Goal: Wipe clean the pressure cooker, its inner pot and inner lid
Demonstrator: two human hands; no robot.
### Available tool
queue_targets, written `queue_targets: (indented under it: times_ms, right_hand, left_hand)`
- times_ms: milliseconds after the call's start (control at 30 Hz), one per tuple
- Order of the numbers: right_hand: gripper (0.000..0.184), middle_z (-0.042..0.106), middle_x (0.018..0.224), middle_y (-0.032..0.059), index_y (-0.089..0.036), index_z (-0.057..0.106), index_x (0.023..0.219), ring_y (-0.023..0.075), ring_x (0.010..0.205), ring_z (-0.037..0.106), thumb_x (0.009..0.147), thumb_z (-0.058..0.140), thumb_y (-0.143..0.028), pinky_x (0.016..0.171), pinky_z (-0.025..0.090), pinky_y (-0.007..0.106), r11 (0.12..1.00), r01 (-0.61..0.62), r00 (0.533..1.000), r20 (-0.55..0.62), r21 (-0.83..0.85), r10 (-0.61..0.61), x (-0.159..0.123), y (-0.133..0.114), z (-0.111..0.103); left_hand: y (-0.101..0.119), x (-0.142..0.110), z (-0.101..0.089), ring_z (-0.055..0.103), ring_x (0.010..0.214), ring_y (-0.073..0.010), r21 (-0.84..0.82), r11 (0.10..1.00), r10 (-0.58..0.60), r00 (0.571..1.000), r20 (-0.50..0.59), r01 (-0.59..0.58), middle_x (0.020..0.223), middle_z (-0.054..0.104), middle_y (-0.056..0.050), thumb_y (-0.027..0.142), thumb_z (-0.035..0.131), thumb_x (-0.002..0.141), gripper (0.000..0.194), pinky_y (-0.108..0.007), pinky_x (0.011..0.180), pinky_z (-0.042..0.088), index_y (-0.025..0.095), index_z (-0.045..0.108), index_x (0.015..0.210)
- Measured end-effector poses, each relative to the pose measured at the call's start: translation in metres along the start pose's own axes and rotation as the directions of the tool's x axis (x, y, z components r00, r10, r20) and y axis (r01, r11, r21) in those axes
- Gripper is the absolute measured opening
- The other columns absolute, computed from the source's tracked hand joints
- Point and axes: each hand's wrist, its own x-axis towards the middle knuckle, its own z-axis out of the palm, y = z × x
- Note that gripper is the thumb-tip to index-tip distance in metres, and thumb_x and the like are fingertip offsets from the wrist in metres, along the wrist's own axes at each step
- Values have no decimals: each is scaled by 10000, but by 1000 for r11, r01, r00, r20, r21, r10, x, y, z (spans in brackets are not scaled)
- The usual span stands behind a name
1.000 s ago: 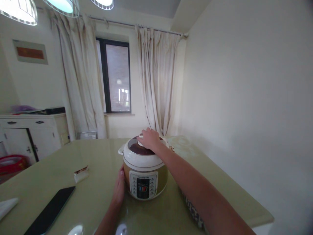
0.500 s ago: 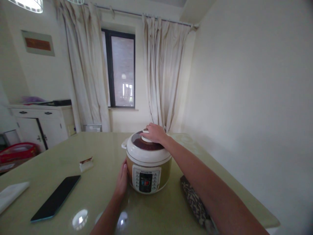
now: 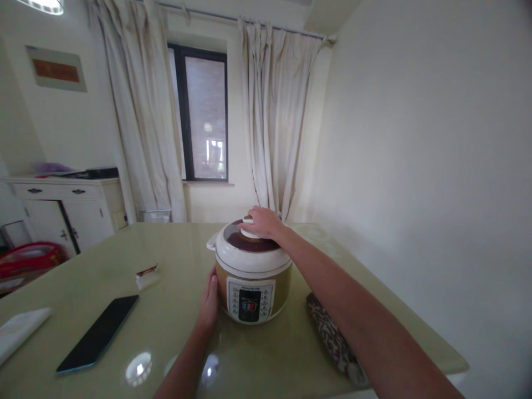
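A white and gold electric pressure cooker stands upright on the pale green table, its control panel facing me. My right hand reaches over from the right, fingers curled round the white lid handle on top. The dark lid appears seated on the pot. Against the cooker's lower left side lies my left hand, open and stretched flat along the wall; its fingertips are partly hidden behind the pot.
Left on the table are a dark phone, a small white and brown packet and a white folded item. A patterned pouch lies under my right forearm. Behind are a curtained window and a white cabinet.
Both hands keep their places on the cooker and its lid handle. The view has shifted slightly; no object has clearly moved on the table.
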Motion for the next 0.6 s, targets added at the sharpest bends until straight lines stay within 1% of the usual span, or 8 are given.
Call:
queue_targets:
  times_ms: [133, 267, 367, 467, 600]
  right_hand:
    - [618, 735, 1227, 151, -157, 752, 1170, 278, 1141, 701, 1025, 500, -702, 949, 498, 345, 1000, -7, 1000, 1, 4, 7, -1, -1, -3]
    - [631, 732, 1223, 149, -161, 745, 1177, 288, 1137, 704, 1028, 470, -710, 945, 511, 366, 1000, -10, 1000, -6, -17, 10, -2, -3, -1]
    - [646, 726, 1227, 152, -171, 735, 1210, 304, 1137, 706, 1034, 434, -715, 941, 525, 393, 997, -67, 998, -19, -48, 66, -4, -8, 0]
    - [624, 716, 1245, 162, -184, 727, 1242, 318, 1135, 709, 1035, 435, -695, 933, 538, 418, 988, -142, 990, -22, -56, 141, -6, -13, 0]
    - [610, 715, 1249, 167, -190, 728, 1250, 328, 1134, 713, 1032, 442, -683, 928, 544, 427, 986, -154, 988, -11, -60, 153, -7, -15, -2]
  left_hand:
    - [2, -2, 1, 450, 1537, -306, 20, 1000, 17, 1000, 2, -17, 1636, 520, -119, 740, 451, 1000, 767, -510, 1303, 319, 227, 508, 1568]
    - [1, 0, 1, 424, 1555, -302, 35, 999, 10, 1000, 8, -10, 1650, 505, -114, 729, 438, 1011, 757, -512, 1322, 279, 229, 503, 1576]
    - [1, 3, 2, 402, 1570, -308, 40, 998, 42, 999, 14, -43, 1641, 517, -116, 746, 426, 1005, 785, -502, 1342, 232, 209, 526, 1568]
    - [3, 5, 5, 412, 1563, -315, 48, 996, 71, 997, 25, -73, 1610, 550, -136, 759, 401, 1005, 821, -486, 1346, 226, 165, 549, 1553]
    - [8, 3, 7, 409, 1566, -322, 72, 995, 64, 998, 18, -65, 1597, 566, -131, 753, 404, 1008, 798, -514, 1347, 215, 179, 578, 1535]
